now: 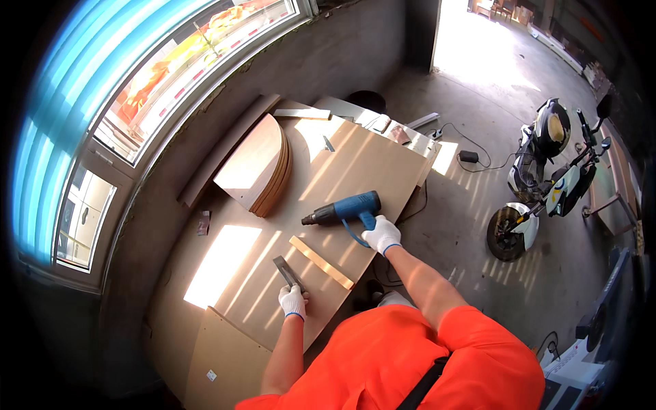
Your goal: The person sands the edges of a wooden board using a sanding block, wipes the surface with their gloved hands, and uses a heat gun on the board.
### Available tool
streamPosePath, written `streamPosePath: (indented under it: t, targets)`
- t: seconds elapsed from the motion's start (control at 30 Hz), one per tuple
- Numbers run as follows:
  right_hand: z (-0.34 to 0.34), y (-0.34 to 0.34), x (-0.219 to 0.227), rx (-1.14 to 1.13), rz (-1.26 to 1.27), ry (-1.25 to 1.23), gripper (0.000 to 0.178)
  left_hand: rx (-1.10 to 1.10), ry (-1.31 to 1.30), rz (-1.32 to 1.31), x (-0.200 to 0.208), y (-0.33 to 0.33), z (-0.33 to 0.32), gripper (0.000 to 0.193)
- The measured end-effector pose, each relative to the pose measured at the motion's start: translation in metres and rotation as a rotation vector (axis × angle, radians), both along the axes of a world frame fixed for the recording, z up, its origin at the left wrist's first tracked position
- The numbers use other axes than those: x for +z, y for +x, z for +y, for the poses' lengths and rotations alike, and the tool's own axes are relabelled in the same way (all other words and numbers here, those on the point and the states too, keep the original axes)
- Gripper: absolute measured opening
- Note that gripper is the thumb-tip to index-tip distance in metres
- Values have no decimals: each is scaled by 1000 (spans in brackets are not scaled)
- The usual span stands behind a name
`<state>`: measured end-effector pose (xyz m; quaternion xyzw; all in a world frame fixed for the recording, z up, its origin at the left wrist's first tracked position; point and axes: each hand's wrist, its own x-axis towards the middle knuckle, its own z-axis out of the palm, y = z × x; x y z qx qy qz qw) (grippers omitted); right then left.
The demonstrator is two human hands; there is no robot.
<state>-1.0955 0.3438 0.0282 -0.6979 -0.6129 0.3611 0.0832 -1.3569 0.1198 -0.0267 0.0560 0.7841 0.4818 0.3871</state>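
Observation:
My right hand (382, 236), in a white knit glove, is closed round the handle of a blue heat gun (352, 207). Its dark nozzle points left over the large wooden board on the table (389, 164). Lower down, my gloved left hand (293, 301) grips the near end of a flat dark grey strip (287, 272), whose exact kind I cannot make out. Between the two hands a narrow pale wooden strip (321, 262) lies at a slant on the board.
Several curved-edge wooden panels (254, 160) are stacked toward the window wall. A small metal-looking piece (329, 144) lies beyond the heat gun. Another board (222, 362) covers the near left. Cables (488, 167) and an electric scooter (547, 184) are on the floor to the right.

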Motion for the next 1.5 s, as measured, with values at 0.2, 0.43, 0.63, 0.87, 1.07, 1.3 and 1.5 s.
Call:
streamPosePath:
  t: [0.2,0.43,0.63,0.87,1.07,1.3,1.5]
  targets:
    - [58,147,-15,-466,85,321,41,-61,-339,309,-23,30,32,61]
    - [193,272,-28,-649,-109,193,44,-85,-329,358,9,61,88,64]
    - [307,277,-52,-228,-289,25,44,-55,-457,543,1,72,135,43]
    - [389,242,-101,79,-215,-13,44,235,-226,223,2,127,224,28]
    - [357,162,-31,524,234,371,69,310,18,-131,41,201,337,26]
    - [322,120,33,800,371,-257,73,193,345,-229,60,250,431,21]
    - [462,133,-52,803,-273,356,34,189,153,-227,31,224,399,22]
